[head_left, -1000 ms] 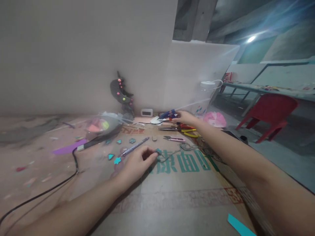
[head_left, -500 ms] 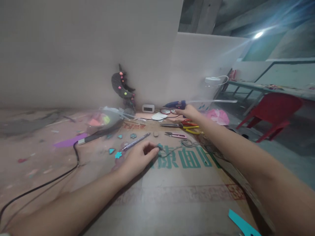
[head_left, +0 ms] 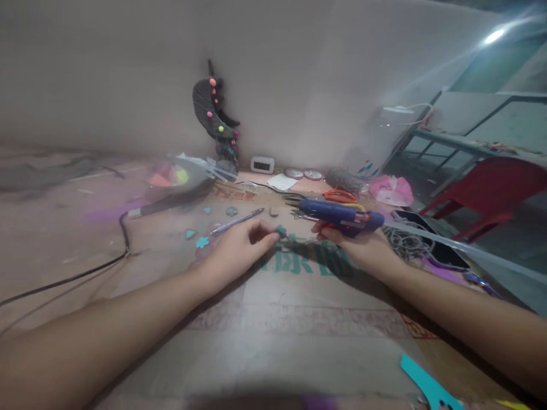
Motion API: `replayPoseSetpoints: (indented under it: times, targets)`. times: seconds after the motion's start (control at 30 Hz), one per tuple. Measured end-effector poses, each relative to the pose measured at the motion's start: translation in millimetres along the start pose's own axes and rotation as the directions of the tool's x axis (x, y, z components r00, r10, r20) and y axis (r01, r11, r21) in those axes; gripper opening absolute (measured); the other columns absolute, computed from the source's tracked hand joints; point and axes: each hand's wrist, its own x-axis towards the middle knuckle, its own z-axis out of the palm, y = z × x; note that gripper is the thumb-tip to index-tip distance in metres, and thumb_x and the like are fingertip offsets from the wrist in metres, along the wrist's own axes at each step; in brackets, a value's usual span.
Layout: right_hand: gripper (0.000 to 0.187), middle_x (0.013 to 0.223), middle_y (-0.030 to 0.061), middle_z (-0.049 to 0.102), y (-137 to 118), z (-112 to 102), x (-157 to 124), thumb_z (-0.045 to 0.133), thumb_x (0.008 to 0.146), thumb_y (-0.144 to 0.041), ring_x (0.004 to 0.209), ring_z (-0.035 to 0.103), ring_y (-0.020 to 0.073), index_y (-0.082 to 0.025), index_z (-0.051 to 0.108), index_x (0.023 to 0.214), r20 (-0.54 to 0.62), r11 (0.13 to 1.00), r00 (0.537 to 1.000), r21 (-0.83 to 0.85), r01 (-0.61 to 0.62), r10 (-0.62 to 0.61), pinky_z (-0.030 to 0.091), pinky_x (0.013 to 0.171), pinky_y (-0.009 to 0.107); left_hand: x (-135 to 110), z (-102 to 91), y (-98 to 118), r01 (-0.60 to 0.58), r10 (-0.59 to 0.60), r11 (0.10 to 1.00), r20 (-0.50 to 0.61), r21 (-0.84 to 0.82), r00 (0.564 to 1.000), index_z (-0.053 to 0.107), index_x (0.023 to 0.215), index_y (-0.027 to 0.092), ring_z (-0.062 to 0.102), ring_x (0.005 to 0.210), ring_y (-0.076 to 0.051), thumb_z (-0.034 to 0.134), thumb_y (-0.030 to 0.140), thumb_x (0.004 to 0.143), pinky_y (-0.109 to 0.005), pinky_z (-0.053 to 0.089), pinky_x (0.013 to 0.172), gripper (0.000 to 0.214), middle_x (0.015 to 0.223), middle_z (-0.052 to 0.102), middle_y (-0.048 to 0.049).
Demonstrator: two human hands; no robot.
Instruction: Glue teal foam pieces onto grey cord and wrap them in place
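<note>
My left hand point(head_left: 239, 245) rests over the cardboard point(head_left: 299, 341), thumb and fingertips pinched on a small teal flower point(head_left: 281, 230). A blue hot glue gun point(head_left: 329, 212) is gripped in my right hand point(head_left: 370, 247), its nozzle pointing left above the scissors and a little up and right of the flower. A long clear glue stick point(head_left: 465, 249) juts from its back end. Left of my left hand lie a loose teal flower point(head_left: 202, 242), a teal heart-like piece point(head_left: 190, 233) and a pen point(head_left: 237, 221).
A grey crescent ornament with coloured balls point(head_left: 204, 108) stands against the wall beside a small digital clock point(head_left: 262, 165). Red-handled pliers point(head_left: 339, 196), tangled grey yarn point(head_left: 408, 244) and a dark phone point(head_left: 455, 256) lie to the right. A black cord point(head_left: 85, 275) crosses the left side.
My right hand has brought the glue gun from the back of the table nearer and down, towards my left hand. My left hand keeps its pinch. The camera view has tilted down.
</note>
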Motion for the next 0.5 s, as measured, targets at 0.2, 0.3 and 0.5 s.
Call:
replayPoseSetpoints:
  times: [0.2,0.3,0.5]
  targets:
    - [0.029,0.082,0.0052,0.074,13.9,-3.8,-2.0,0.066,0.086,-0.054,0.081,0.071,0.0271,-0.026,0.071,0.08,-0.065,0.976,0.996,-0.209,0.052,-0.067,0.059,0.084,0.043,-0.7,-0.3,-0.3,0.019,-0.019,1.0,0.006,0.011,1.0,0.066,0.085,0.021,0.063,0.075,-0.019,0.063,0.044,0.089,-0.029,0.046,0.065,0.023,0.084,0.072,-0.0027]
    - [0.028,0.083,0.0055,0.074,8.0,-4.1,-5.1,0.067,0.087,-0.054,0.08,0.071,0.0262,-0.026,0.071,0.084,0.02,0.982,0.993,-0.151,0.115,-0.114,0.06,0.075,0.039,0.3,0.0,-2.4,0.013,-0.013,1.0,-0.001,0.018,1.0,0.066,0.086,0.022,0.063,0.076,-0.019,0.063,0.044,0.089,-0.029,0.045,0.065,0.023,0.084,0.072,-0.002]
    - [0.037,0.077,0.0054,0.074,5.0,5.7,-16.2,0.077,0.078,-0.06,0.071,0.069,0.024,-0.024,0.071,0.08,-0.012,0.987,0.995,-0.13,0.095,-0.097,0.055,0.065,0.036,1.8,1.4,-3.1,0.011,-0.011,1.0,-0.025,0.023,1.0,0.064,0.082,0.021,0.063,0.073,-0.019,0.061,0.041,0.089,-0.028,0.044,0.063,0.021,0.08,0.071,-0.0017]
